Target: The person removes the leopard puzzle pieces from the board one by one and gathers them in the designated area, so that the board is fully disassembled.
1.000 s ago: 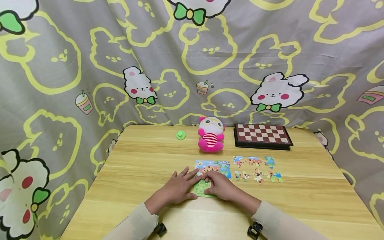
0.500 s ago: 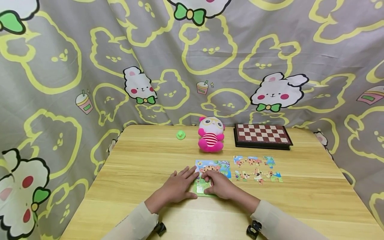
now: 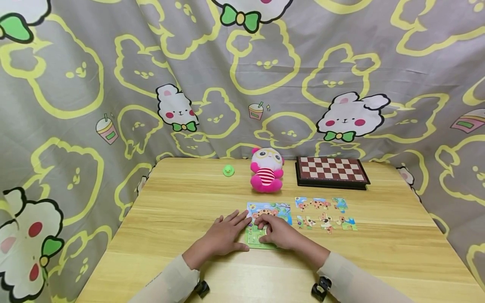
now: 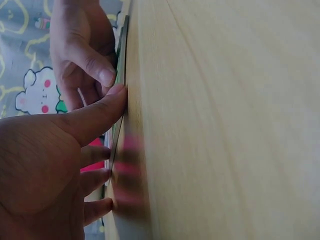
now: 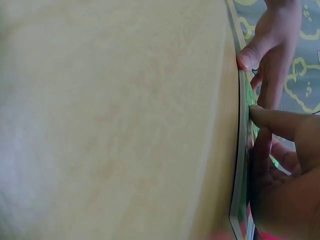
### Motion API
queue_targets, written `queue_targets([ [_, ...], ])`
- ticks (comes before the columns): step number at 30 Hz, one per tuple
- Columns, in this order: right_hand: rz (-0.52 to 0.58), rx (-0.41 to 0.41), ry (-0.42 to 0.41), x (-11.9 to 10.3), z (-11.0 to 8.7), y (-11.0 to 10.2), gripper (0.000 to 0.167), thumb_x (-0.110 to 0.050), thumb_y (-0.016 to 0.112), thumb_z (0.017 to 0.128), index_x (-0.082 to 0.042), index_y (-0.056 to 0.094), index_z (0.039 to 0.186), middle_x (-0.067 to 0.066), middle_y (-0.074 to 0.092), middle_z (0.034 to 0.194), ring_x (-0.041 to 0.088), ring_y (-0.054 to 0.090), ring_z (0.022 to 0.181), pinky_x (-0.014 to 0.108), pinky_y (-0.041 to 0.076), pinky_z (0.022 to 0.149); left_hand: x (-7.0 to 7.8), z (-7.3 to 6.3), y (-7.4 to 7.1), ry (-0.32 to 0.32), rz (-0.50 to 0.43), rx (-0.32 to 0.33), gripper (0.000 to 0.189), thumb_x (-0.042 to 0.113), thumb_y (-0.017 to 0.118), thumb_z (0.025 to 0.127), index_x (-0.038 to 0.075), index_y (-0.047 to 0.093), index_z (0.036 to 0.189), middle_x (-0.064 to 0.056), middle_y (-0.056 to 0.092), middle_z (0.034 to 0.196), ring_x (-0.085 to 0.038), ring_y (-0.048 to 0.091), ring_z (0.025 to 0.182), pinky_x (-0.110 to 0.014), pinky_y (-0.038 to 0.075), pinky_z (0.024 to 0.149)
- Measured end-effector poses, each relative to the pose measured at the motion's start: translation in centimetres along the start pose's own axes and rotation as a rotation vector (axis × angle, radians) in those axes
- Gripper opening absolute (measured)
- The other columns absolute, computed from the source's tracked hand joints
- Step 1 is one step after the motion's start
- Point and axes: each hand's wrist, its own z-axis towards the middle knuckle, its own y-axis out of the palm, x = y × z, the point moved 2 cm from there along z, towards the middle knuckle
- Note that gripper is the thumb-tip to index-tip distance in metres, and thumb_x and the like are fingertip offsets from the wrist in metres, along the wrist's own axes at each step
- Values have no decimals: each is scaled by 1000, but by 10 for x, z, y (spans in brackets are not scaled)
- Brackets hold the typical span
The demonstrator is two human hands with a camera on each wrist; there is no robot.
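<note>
A jigsaw puzzle board (image 3: pixel 280 208) with a spotted cartoon animal under blue sky lies on the table, its lower part green. My left hand (image 3: pixel 225 235) lies flat at its left side, fingers spread; in the left wrist view the thumb (image 4: pixel 107 107) rests at the board's near edge. Over the board's lower half, my right hand (image 3: pixel 278 232) is curled, its thumb and forefinger around a green puzzle piece (image 3: pixel 254 238). In the right wrist view the right thumb (image 5: pixel 265 117) touches close to the board's surface. The right palm hides part of the picture.
Several loose puzzle pieces (image 3: pixel 326 221) lie in two rows right of the board. Behind stand a pink plush panda (image 3: pixel 266 174), a small green duck (image 3: pixel 228 170) and a checkered game board (image 3: pixel 333 170). A patterned curtain (image 3: pixel 212 139) hangs beyond the wooden table (image 3: pixel 170 202).
The bright glare on the green piece has gone, and the piece shows plain green. My right thumb has shifted slightly right and up; the left hand has stayed put.
</note>
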Motion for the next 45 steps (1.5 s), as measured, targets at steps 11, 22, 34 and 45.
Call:
queue_targets([
  [11,47,-23,12,1,0,-2,40,8,69,83,-5,65,121,5,62,105,11,47,70,23,41,62,0,0,1,-3,2,-4,90,69,61,92,25,31,164,4,21,172,-27,22,158,-66,32,115],
  [22,22,-20,-9,4,1,0,41,7,70,85,-7,63,123,2,60,105,8,46,69,23,42,63,-1,1,2,-1,-2,3,90,70,60,91,26,31,164,4,21,172,-27,22,157,-66,32,115],
  [34,119,33,19,6,2,-1,25,-8,74,93,-6,66,117,3,67,99,11,54,71,24,45,63,-1,0,1,5,-2,1,89,70,60,92,26,31,164,3,21,172,-28,22,158,-67,32,114],
  [45,196,87,47,6,3,4,21,-7,72,95,-7,67,116,5,68,93,14,58,73,24,46,62,0,0,1,3,-2,-2,89,69,60,92,26,31,164,4,21,172,-27,22,158,-66,32,115],
])
